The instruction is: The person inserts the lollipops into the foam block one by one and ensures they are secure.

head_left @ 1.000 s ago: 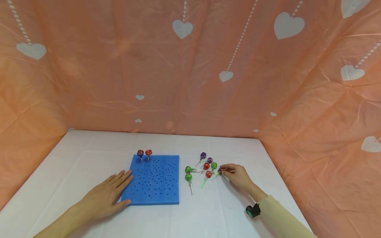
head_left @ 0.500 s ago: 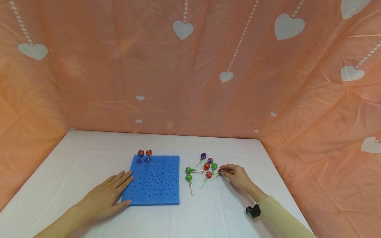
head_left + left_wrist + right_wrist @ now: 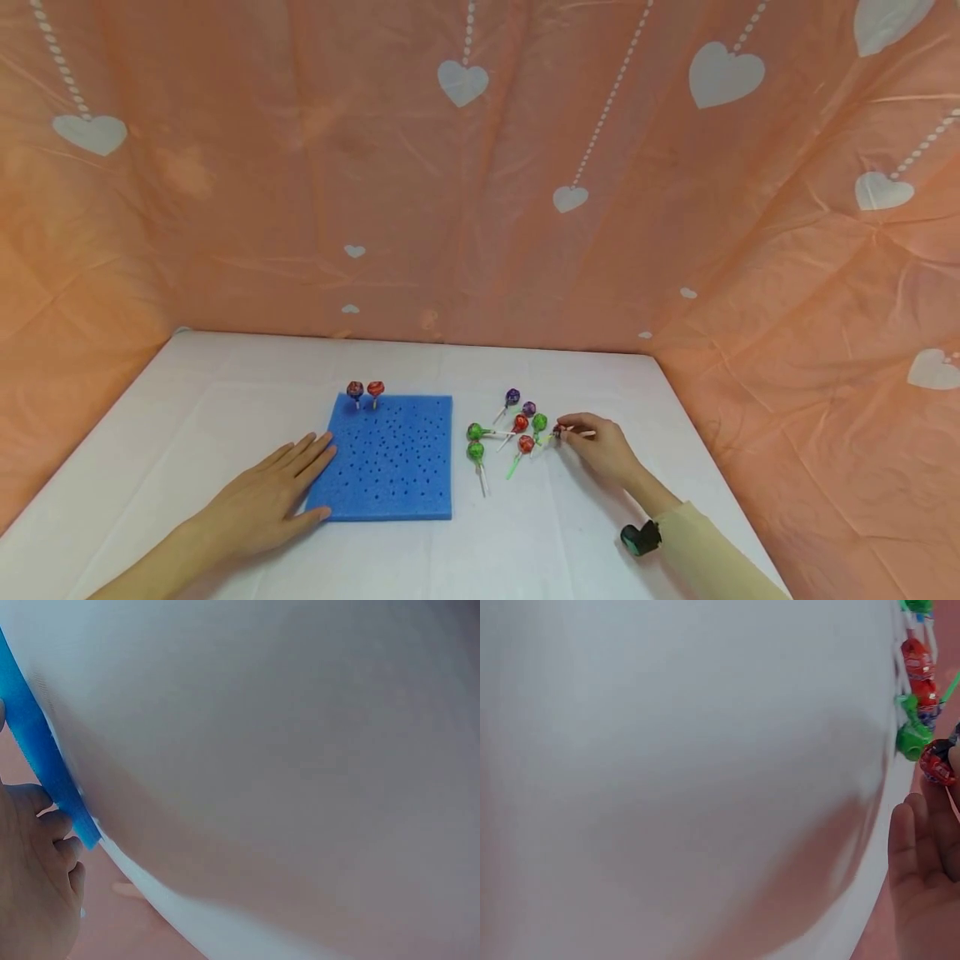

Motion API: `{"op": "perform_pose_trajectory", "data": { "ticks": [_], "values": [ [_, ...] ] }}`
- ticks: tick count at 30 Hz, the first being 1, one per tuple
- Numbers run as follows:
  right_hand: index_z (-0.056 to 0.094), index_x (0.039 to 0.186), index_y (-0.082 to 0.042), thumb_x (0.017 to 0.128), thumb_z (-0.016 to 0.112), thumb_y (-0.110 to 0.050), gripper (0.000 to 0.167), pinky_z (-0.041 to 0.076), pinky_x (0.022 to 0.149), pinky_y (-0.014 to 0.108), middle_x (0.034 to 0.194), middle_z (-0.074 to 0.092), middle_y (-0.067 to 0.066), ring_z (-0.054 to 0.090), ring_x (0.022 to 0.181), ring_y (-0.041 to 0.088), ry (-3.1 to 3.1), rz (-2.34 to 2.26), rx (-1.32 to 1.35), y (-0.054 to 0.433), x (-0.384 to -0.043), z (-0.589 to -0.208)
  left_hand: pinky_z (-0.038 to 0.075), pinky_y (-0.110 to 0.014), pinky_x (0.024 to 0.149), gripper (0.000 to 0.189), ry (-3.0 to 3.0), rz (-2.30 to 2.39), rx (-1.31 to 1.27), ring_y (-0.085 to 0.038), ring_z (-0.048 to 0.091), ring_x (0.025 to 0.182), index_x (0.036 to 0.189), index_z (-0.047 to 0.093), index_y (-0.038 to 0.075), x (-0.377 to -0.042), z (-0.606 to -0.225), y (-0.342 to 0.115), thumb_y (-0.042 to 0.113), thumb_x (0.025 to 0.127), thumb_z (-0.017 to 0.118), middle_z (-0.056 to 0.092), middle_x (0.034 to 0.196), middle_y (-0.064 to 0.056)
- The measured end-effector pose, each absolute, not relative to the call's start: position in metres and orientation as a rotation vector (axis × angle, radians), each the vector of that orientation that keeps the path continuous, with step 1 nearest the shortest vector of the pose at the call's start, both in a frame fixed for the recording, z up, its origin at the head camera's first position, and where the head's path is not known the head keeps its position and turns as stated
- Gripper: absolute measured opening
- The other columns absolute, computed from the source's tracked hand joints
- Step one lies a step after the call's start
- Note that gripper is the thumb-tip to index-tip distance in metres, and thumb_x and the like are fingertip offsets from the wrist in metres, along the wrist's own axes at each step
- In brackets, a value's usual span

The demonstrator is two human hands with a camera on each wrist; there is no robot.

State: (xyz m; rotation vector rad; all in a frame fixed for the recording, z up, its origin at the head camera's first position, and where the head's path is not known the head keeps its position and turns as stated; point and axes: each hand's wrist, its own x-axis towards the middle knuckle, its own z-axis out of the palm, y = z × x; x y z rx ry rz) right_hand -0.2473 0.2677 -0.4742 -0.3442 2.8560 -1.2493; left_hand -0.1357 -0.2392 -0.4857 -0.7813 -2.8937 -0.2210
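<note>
My left hand [image 3: 258, 500] lies flat with spread fingers, its fingertips on the left edge of a blue foam board [image 3: 397, 467] dotted with small holes. In the left wrist view the fingers rest along the side of the foam board [image 3: 46, 761]. Two lollipops stand upright in the board's far left corner, one dark red and blue [image 3: 355, 389], one red [image 3: 376, 388]. To the right, my right hand [image 3: 600, 450] pinches a dark red and purple lollipop [image 3: 558, 430] between thumb and fingers. The right wrist view shows that lollipop's wrapped head [image 3: 937, 762] at the fingertips.
Between board and right hand lie several loose lollipops: green ones [image 3: 476, 451], red ones [image 3: 526, 443] and purple ones [image 3: 513, 397], some sticks crossing. A white cloth [image 3: 510, 550] covers the table. Orange curtain with pale hearts [image 3: 420, 208] encloses the back and sides.
My right hand has shifted very slightly to the right with the pinched lollipop, now a little farther from the loose ones. The left hand keeps its place on the foam board.
</note>
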Motion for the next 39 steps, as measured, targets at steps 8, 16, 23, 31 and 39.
{"op": "perform_pose_trajectory", "data": {
  "ticks": [8,16,23,31,39],
  "values": [
    [0.073,0.124,-0.004,0.098,0.071,-0.007,0.027,0.06,0.087,0.028,0.114,0.075,0.012,0.072,0.104,0.028,2.819,-1.363,-0.342,0.258,-0.244,-0.465,0.002,-0.022,0.127,0.08,-2.883,-0.203,-0.767,-0.041,0.042,0.147,0.151,0.053,0.002,-0.135,-0.486,-0.239,0.062,0.098,0.06,0.044,0.161,-0.017],
    [0.073,0.123,-0.001,0.096,0.072,-0.004,0.027,0.061,0.086,0.023,0.119,0.073,0.017,0.074,0.106,0.03,2.788,-1.483,-0.415,0.243,-0.243,-0.461,0.022,-0.038,0.129,0.081,-2.905,-0.166,-0.762,-0.04,0.042,0.148,0.151,0.053,0.002,-0.135,-0.486,-0.238,0.063,0.098,0.059,0.044,0.161,-0.017],
    [0.072,0.123,-0.001,0.096,0.073,-0.003,0.027,0.059,0.083,0.02,0.122,0.071,0.019,0.075,0.104,0.029,2.706,-1.605,-0.447,0.228,-0.242,-0.458,-0.008,-0.016,0.123,0.081,-2.89,-0.179,-0.763,-0.04,0.041,0.148,0.152,0.052,0.002,-0.135,-0.488,-0.238,0.063,0.099,0.058,0.043,0.162,-0.017],
    [0.072,0.124,-0.003,0.096,0.074,-0.006,0.028,0.059,0.087,0.022,0.125,0.067,0.014,0.072,0.11,0.03,2.679,-1.657,-0.486,0.209,-0.244,-0.451,-0.02,-0.009,0.114,0.081,-2.901,-0.191,-0.773,-0.04,0.04,0.149,0.152,0.051,0.002,-0.136,-0.488,-0.239,0.062,0.099,0.058,0.042,0.162,-0.018],
    [0.071,0.125,0.0,0.096,0.073,-0.005,0.03,0.059,0.09,0.021,0.124,0.067,0.014,0.07,0.111,0.028,2.642,-1.766,-0.46,0.19,-0.247,-0.44,-0.02,-0.009,0.114,0.082,-2.899,-0.172,-0.775,-0.041,0.04,0.148,0.152,0.051,0.002,-0.138,-0.49,-0.24,0.063,0.099,0.057,0.043,0.162,-0.018]
  ]
}}
